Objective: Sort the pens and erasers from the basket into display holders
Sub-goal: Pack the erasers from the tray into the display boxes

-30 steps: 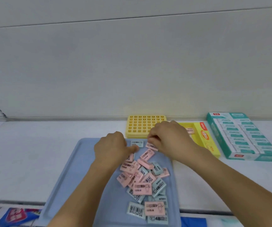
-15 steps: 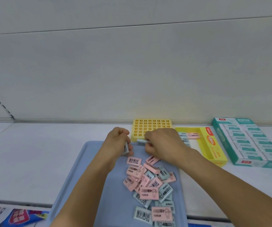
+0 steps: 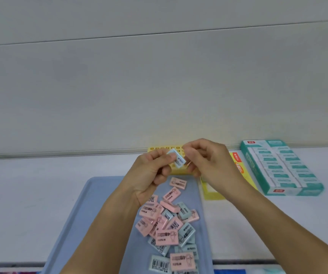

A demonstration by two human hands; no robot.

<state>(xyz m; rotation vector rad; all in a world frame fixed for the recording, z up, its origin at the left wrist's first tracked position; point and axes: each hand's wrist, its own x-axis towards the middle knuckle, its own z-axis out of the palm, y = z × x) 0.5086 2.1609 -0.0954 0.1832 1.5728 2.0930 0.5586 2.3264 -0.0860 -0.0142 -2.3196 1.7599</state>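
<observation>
Fingers of my left hand (image 3: 149, 175) are curled around a light blue eraser (image 3: 177, 160), pinching it up in the air in front of the yellow holder (image 3: 176, 170). My right hand (image 3: 208, 161) is right beside it, fingers curled — can't tell if they're actually holding anything. Below, the rest of the pink and blue erasers (image 3: 169, 224) lie in a loose pile on the blue tray (image 3: 92, 210) — and a teal box (image 3: 281, 169) sits off to the right on the white surface.
</observation>
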